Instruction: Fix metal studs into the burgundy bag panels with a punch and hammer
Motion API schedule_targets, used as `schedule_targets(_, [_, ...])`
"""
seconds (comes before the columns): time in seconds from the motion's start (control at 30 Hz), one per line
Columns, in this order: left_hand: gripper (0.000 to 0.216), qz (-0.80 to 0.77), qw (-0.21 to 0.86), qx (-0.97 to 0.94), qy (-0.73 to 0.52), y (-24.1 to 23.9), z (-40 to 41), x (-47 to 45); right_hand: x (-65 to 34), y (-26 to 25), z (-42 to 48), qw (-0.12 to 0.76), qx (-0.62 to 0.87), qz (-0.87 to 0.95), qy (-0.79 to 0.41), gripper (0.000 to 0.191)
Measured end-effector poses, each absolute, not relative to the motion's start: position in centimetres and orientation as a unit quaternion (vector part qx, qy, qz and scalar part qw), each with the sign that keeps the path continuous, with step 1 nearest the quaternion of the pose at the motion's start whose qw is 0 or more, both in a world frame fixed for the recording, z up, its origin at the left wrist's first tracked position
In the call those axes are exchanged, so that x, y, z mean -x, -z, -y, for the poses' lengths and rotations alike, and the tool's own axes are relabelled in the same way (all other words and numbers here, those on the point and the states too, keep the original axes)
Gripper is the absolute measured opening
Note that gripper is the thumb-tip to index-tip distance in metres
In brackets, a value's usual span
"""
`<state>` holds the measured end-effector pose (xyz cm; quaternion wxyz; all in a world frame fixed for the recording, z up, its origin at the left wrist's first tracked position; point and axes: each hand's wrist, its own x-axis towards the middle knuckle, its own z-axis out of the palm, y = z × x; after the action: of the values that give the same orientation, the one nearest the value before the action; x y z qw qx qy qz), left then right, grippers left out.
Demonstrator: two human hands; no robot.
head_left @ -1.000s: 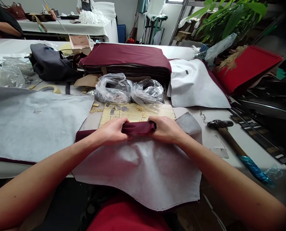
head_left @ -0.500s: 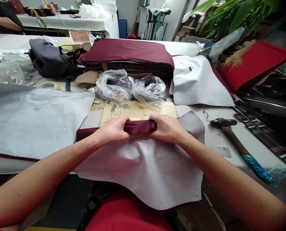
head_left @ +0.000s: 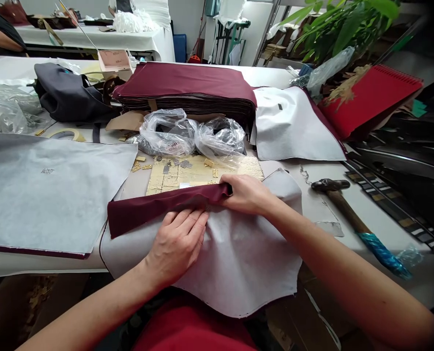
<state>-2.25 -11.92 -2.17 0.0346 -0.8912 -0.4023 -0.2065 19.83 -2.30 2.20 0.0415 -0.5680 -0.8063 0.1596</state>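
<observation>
Left hand [head_left: 178,241] flat, fingers spread, pressing grey fabric panel [head_left: 239,263] draped over table's [head_left: 5,261] near edge, right hand [head_left: 245,194] gripping folded maroon edge [head_left: 158,207] at its right end, hammer [head_left: 352,219] lying well to the right, maroon fabric stack [head_left: 187,87] near far edge

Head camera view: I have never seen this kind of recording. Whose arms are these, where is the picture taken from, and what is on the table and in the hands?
The camera sits on a person's head and looks down at their own two bare arms; there is no machine. The left hand lies flat on a grey-backed fabric piece that hangs over the table edge. The right hand pinches its folded maroon edge. Behind lie a yellowish board with small metal fittings, clear plastic bags, and a stack of maroon sheets. A hammer lies to the right, another grey sheet to the left. Another person's arm shows far back.
</observation>
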Motion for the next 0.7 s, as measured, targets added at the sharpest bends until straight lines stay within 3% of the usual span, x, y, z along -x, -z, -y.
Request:
schedule_targets(0.13, [0.040, 0.423, 0.010, 0.886, 0.188, 1.8, 11.8, 2.2, -19.6, -2.3, 2.6, 0.047, 0.568, 0.811, -0.135, 0.033])
schedule_targets(0.3, [0.042, 0.455, 0.004, 0.874, 0.167, 1.4, 11.7, 1.9, -22.8, -5.4, 2.7, 0.058, 0.539, 0.795, -0.272, 0.046])
schedule_targets(0.37, [0.040, 0.446, 0.004, 0.877, 0.177, 1.4, 11.6, 1.9, -25.3, -6.4, 2.7, 0.032, 0.597, 0.768, -0.228, 0.052])
schedule_targets(0.5, [0.041, 0.421, 0.006, 0.886, 0.197, 1.6, 11.4, 2.1, -30.0, -6.1, 3.3, -0.088, 0.746, 0.656, -0.080, 0.043])
schedule_targets(0.57, [0.042, 0.420, 0.006, 0.885, 0.200, 1.7, 11.3, 2.1, -31.3, -5.1, 3.8, -0.122, 0.762, 0.632, -0.073, 0.055])
schedule_targets(0.7, [0.042, 0.420, 0.011, 0.884, 0.204, 1.6, 11.4, 1.9, -32.4, -3.7, 4.7, -0.085, 0.770, 0.627, -0.075, 0.060])
